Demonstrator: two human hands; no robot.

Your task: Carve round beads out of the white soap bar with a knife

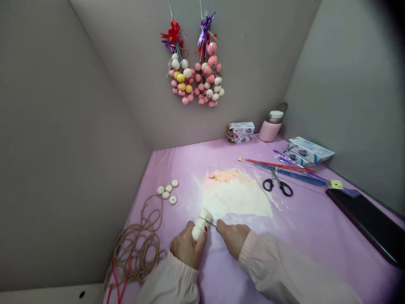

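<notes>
My left hand (186,248) is closed around a white roll of soft dough or clay (201,223) that lies on the pink table cover (310,219). My right hand (232,237) pinches a thin thread or wire (208,222) that runs across the roll near its middle. Just beyond the roll is a heap of white powder (236,196) with a pinkish patch at its far side. Several small white ring-shaped beads (167,192) lie to the left of the powder.
A coil of brown cord (139,245) with red strands lies at front left. Black scissors (278,184), long coloured strips (284,168), small boxes (242,131), a pink flask (271,126) and a dark tablet (370,221) sit to the right. Two bead bunches (196,76) hang on the wall.
</notes>
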